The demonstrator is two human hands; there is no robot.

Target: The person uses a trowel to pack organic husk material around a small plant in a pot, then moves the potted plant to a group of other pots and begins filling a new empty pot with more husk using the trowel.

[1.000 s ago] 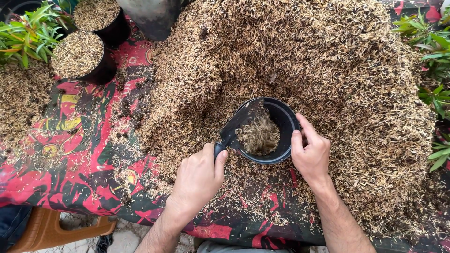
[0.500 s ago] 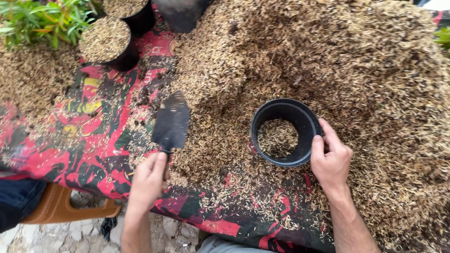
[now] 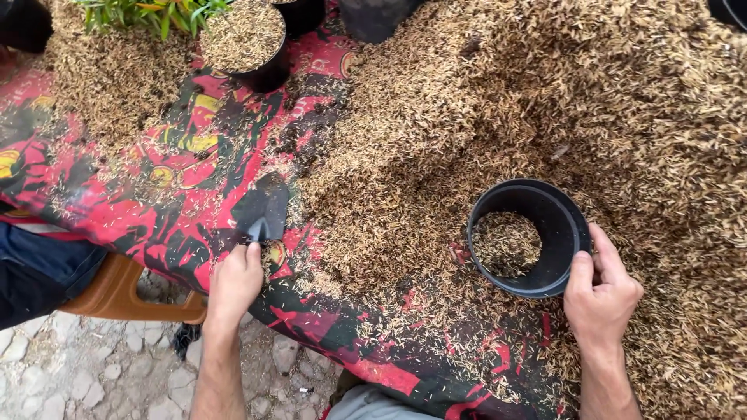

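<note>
Scoop [image 3: 263, 208]: out of the pot, now flat on the red-and-black sheet [image 3: 156, 225] near its front edge, blade empty.
Left hand [image 3: 233, 281]: drawn back from the pot's rim to the sheet's front edge, gripping the scoop's handle.
Black pot [image 3: 529, 237]: mouth now uncovered, husks visible at the bottom.

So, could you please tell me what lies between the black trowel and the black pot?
In the head view, a spread of loose brown husks over red patterned cloth separates trowel and pot.

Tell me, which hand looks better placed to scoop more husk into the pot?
Probably the left hand: it holds the small black trowel beside the husk pile. The right hand grips the black pot by its rim.
</note>
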